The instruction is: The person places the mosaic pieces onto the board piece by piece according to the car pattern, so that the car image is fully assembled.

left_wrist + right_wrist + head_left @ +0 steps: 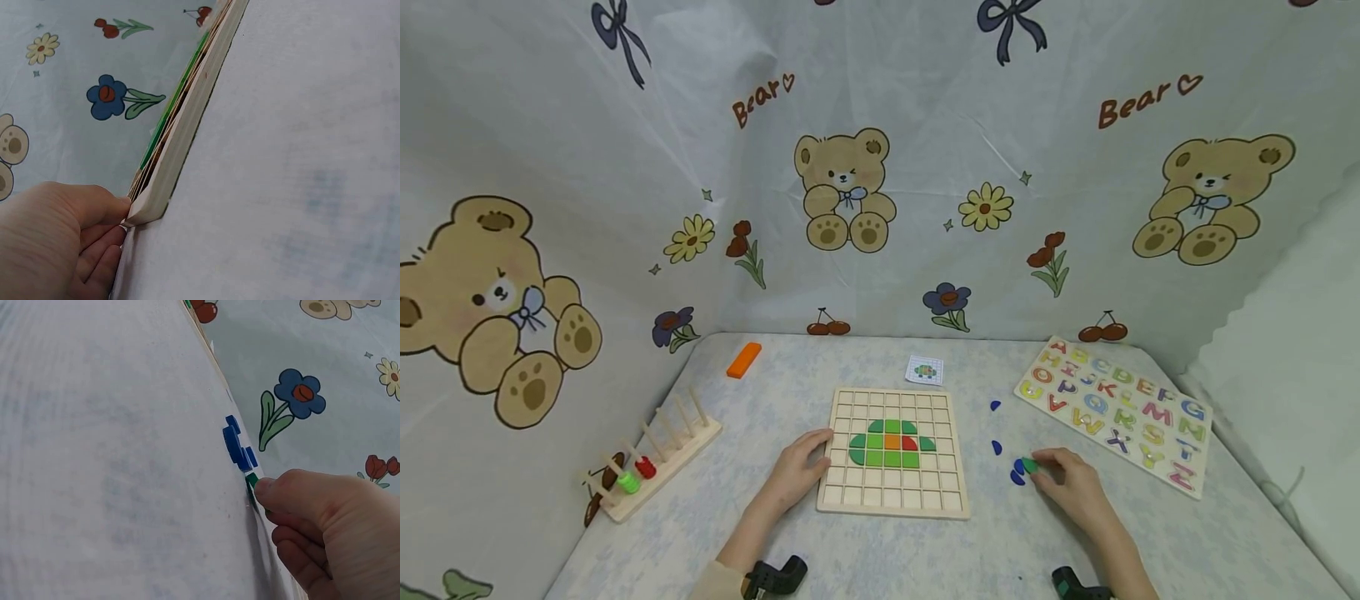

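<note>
A wooden grid board (pixel 892 500) lies in the middle of the table, with green tiles (pixel 887 454) and one orange and one red tile set in its centre. My left hand (pixel 800 471) holds the board's left edge (pixel 156 200), thumb on top and fingers against its side. Right of the board, my right hand (pixel 1063 475) pinches a small green piece (pixel 1030 466) (pixel 251 481) on the table. Blue pieces (pixel 1017 473) (pixel 237 447) lie right beside it, and two more blue pieces (pixel 996 447) lie farther back.
An alphabet puzzle board (pixel 1116 408) lies at the right. A peg rack (pixel 651 458) with red and green rings stands at the left. An orange block (pixel 743 360) and a small picture card (pixel 924 370) lie toward the back. Bear-print cloth walls in the table.
</note>
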Demonstrator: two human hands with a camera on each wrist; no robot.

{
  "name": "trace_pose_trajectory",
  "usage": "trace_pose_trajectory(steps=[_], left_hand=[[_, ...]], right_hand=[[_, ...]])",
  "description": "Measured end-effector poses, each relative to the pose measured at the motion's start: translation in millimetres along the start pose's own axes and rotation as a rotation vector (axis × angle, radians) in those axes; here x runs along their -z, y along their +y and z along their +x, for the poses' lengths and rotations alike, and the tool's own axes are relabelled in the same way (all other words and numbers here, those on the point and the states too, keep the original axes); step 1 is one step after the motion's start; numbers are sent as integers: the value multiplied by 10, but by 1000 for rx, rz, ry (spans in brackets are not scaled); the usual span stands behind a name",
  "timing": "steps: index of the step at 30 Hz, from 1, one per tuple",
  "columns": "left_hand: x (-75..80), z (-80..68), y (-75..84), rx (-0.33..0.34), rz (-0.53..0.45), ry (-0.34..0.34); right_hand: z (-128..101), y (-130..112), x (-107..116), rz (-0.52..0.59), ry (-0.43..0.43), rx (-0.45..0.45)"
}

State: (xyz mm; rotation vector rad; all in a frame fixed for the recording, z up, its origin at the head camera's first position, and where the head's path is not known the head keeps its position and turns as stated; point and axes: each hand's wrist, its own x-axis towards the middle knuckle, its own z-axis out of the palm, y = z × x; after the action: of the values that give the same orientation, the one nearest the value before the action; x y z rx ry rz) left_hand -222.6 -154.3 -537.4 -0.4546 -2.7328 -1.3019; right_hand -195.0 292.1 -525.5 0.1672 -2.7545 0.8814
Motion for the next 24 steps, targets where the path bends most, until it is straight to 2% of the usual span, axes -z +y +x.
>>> trace_pose_trajectory(steps=[7, 17, 24], left_hand=[[6, 3, 0, -1, -8, -5], [0, 1, -3, 5, -15, -3], [0, -6, -2, 0, -17, -3]], right_hand=[[12, 11, -1, -1, 17, -33], [19, 26, -23, -8, -8, -78], [-2, 8, -19, 7, 13, -29]])
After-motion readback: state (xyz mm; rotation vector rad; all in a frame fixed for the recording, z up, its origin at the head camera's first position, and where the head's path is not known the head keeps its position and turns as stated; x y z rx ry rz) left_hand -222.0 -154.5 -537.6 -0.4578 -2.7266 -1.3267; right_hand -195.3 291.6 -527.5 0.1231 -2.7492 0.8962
